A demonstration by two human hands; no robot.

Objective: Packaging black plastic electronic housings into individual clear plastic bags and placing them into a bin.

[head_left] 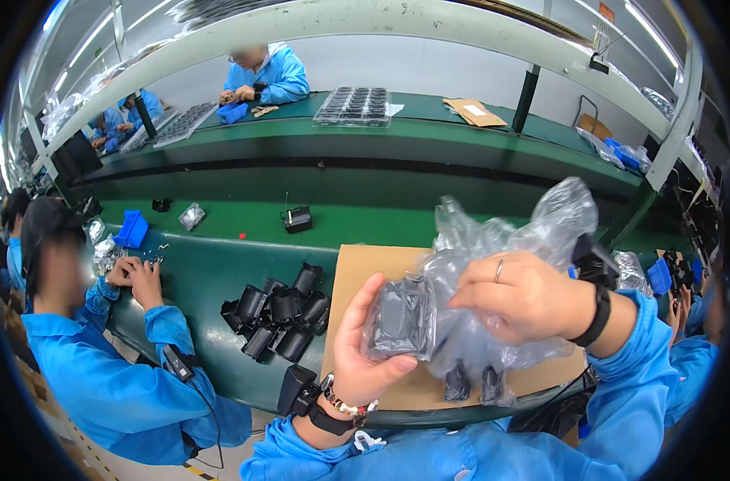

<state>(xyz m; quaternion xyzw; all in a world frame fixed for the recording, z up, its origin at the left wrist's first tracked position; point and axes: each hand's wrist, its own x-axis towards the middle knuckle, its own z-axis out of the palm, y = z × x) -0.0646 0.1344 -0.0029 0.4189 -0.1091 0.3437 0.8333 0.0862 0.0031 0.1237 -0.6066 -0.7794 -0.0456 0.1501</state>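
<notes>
A dark, boxy part in a clear plastic bag [401,321] rests in my left hand [353,353], gripped between the thumb and fingers. Just right of it is my right hand [521,297], with its fingers bent together; what they pinch is hidden. Under and behind that hand spreads a large, crumpled clear plastic bag [553,216]. Two small dark bagged pieces [456,383] lie by its lower end. Beneath all this is a flat sheet of brown cardboard [405,393] on the green table.
Left of the cardboard lies a pile of several black curved housings [281,313]. A black part [297,219] sits on the green belt beyond. At the left a co-worker [116,369] handles small pieces near a blue bin [131,229]. A white metal beam [397,20] crosses overhead.
</notes>
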